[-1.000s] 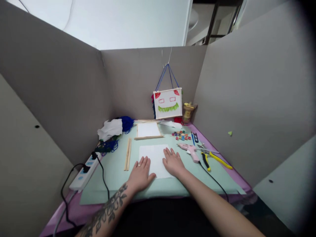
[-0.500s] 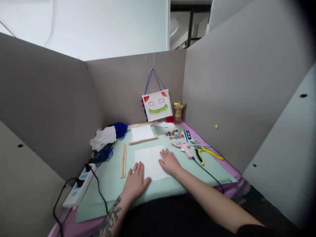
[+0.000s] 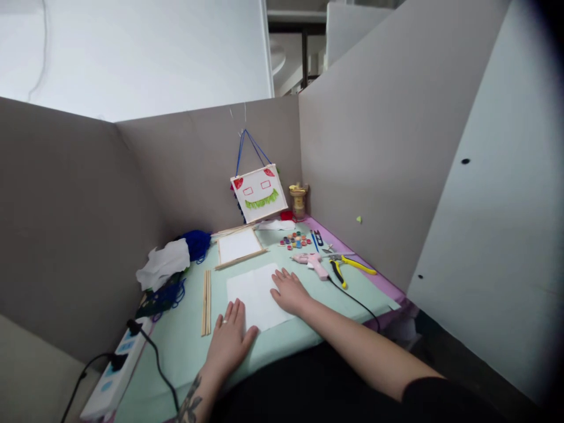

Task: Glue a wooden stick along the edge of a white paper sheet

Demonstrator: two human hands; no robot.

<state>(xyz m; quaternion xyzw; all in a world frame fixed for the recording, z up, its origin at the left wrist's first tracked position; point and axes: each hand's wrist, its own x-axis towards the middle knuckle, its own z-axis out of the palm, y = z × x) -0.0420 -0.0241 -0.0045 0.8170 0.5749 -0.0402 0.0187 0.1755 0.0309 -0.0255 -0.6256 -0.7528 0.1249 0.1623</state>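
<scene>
White sheet (image 3: 257, 296), partly hidden under right hand (image 3: 289, 292).

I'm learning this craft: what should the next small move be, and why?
Probably move the left hand to the loose sticks: they lie close beside it, the paper lies flat under the right hand, and the sheet behind has a stick frame.

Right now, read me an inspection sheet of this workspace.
Surface: green cover over purple cloth.
Job's things: white sheet lies flat; wooden sticks to its left.
Clutter: blue yarn, crumpled white material, glue gun, small coloured pots, pliers.
Hands: left hand at the sheet's left edge, right hand at its right; both flat.
Cables: gun's cord crosses cover; black leads in power strip.
Surroundings: grey panels; face picture hanging.
</scene>
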